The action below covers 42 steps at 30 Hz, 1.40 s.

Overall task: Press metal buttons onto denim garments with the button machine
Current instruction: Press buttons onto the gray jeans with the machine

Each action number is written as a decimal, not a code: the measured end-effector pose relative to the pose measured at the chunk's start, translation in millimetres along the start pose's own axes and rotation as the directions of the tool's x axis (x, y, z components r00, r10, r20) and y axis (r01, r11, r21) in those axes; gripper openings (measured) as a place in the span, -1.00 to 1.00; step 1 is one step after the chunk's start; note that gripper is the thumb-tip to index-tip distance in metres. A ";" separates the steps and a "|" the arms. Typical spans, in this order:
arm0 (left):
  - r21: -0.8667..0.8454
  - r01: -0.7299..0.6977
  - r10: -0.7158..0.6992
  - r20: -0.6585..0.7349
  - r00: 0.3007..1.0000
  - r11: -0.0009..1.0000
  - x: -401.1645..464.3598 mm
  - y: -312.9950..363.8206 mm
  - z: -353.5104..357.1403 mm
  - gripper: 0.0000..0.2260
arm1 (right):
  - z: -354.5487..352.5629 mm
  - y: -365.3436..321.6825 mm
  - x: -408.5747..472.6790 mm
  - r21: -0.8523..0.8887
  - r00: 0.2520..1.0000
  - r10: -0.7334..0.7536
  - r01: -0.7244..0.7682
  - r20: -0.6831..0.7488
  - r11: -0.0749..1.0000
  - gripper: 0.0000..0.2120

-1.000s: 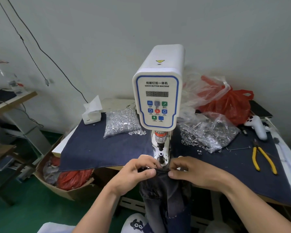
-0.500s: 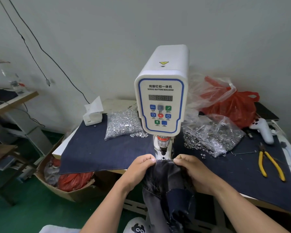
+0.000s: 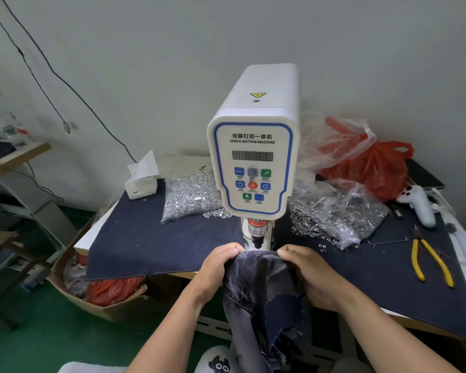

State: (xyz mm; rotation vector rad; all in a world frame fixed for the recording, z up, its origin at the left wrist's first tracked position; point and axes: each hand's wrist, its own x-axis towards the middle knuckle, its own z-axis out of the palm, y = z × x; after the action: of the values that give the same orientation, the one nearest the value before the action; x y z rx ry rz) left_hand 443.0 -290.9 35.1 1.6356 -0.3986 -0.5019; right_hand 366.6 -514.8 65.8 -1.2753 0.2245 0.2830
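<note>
Denim garment (image 3: 264,286) — top edge level under button machine (image 3: 254,162), length hanging down.

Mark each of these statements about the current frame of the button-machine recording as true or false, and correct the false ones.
1. Both hands grip the top edge of the denim garment just in front of the servo button machine. True: left hand and right hand pinch the edge on either side.
2. The yellow-handled pliers lie left of the machine. False: they lie to its right, on the dark cloth.
3. A tissue box stands at the far left of the table. True.
4. The red plastic bag behind the machine sits on its left. False: it sits to the right, at the back.
5. The right hand holds the white controller. False: it lies on the table, untouched.
</note>
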 end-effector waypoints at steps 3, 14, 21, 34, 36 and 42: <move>0.008 0.001 -0.001 -0.015 1.000 1.000 1.0 -3.1 0.4 -0.68 | 1.0 -0.4 -0.8 -0.008 1.000 0.000 0.000 -0.013 1.000 -0.74; -0.052 -0.046 0.045 -0.022 0.999 0.998 3.2 -11.5 1.3 -0.68 | 2.7 1.6 -0.4 0.030 1.000 0.000 0.000 -0.016 1.000 -0.74; -0.093 -0.039 0.036 -0.036 0.999 0.995 2.7 -11.0 3.1 -0.74 | 1.4 3.9 1.1 0.032 1.000 -0.013 0.013 -0.018 0.999 -0.71; -0.137 -0.039 0.037 -0.015 0.999 0.990 1.3 -10.1 4.1 -0.74 | -0.4 7.6 4.7 0.002 1.000 -0.007 0.007 -0.030 1.000 -0.84; -0.140 -0.038 0.036 -0.014 0.999 0.989 1.0 -10.5 3.4 -0.73 | -0.9 7.8 4.7 -0.001 1.000 -0.001 0.001 -0.019 1.000 -0.87; -0.157 -0.040 0.038 -0.016 0.999 0.987 2.7 -12.0 2.9 -0.73 | -4.5 10.5 8.0 -0.010 1.000 -0.019 0.018 -0.011 1.000 -0.79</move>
State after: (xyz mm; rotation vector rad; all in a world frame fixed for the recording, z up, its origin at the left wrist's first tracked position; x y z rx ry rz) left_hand 443.4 -293.3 22.6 1.4758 -0.3715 -0.4807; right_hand 370.7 -515.7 52.5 -1.2885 0.2212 0.2613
